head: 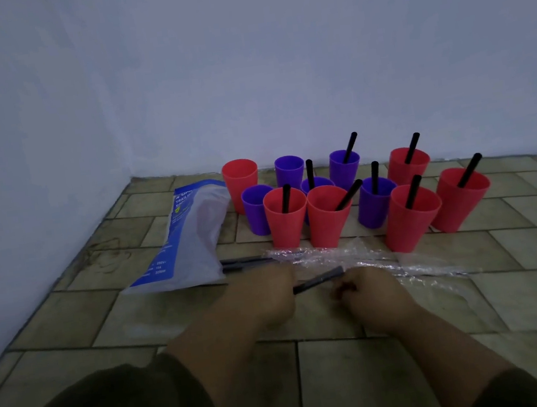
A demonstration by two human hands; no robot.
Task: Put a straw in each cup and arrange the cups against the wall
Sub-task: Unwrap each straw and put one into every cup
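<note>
Eleven cups stand bunched on the tiled floor point(414, 337) in the middle of the frame, below the white wall point(240, 53), in no tidy row. Eight already carry a black straw. Three look empty: the red cup point(240, 176) at the upper left of the group, the purple cup point(289, 170) just right of it, and the purple cup point(256, 210) in front of them.

The risk from here is a knock. The cups are packed so closely that a reach to the back ones could tip a front red cup point(287, 221) and spill its straw. The crinkled clear wrapper point(369, 255) lying just before the cups could also snag on a wrist and drag loose straws point(247, 262) with it.

At the lower centre, the left hand point(266, 297) is closed around one end of a black straw point(318, 279). The right hand point(371, 294) sits curled just beside the straw's other end; whether its fingers pinch anything I cannot tell. A blue and white bag point(192, 233) lies to the left.
</note>
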